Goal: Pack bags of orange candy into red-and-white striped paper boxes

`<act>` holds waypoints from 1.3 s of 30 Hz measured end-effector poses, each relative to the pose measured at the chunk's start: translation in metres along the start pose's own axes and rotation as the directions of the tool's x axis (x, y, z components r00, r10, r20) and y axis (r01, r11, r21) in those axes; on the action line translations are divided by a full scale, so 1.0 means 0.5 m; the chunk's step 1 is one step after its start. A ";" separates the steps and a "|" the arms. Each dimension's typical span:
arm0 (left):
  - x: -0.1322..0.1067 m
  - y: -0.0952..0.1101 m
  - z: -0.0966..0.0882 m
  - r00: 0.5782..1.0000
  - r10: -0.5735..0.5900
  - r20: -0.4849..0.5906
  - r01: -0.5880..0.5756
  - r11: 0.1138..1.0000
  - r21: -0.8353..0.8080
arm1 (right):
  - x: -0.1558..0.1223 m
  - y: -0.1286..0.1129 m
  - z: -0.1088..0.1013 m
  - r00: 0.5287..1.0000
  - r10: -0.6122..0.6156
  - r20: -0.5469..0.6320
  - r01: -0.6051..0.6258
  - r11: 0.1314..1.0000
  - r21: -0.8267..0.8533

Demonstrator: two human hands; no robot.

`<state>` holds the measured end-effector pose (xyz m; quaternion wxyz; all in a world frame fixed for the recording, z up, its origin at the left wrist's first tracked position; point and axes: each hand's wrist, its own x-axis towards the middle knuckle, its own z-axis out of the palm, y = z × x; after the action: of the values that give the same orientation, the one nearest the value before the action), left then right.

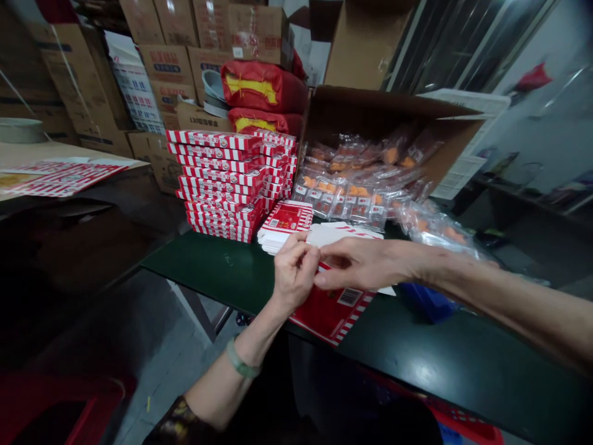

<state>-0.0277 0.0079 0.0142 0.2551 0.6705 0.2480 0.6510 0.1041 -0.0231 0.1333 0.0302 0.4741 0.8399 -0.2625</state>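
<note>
A flat red-and-white printed carton (324, 315) with a barcode lies under both hands, at the front edge of the green table. My left hand (294, 272) is closed in a pinch at the carton's upper left edge. My right hand (356, 262) comes in from the right, its thumb and curled fingers meeting my left fingertips at the same edge. Exactly what lies between the fingertips is hidden. Just beyond the hands, a pile of flat cartons (290, 216) shows red fronts and white edges. White carton flaps (340, 232) show behind my right hand.
Stacked red-and-white filled boxes (222, 185) stand back left on the green table (222, 266). A tipped cardboard box (365, 102) spills clear packets (356, 198) with orange contents. A blue tray (430, 303) sits under my right forearm. Brown cartons (167, 74) line the back.
</note>
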 end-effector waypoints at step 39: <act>0.006 0.006 0.045 0.903 -0.389 -0.182 0.294 0.869 -0.399 | 0.006 0.104 0.228 0.022 0.369 -0.929 0.589 0.746 0.311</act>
<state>-0.0049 0.0072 0.0179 0.4518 0.4670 0.2703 0.7104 0.1222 -0.0528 0.0128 -0.7505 0.4157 0.4976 -0.1280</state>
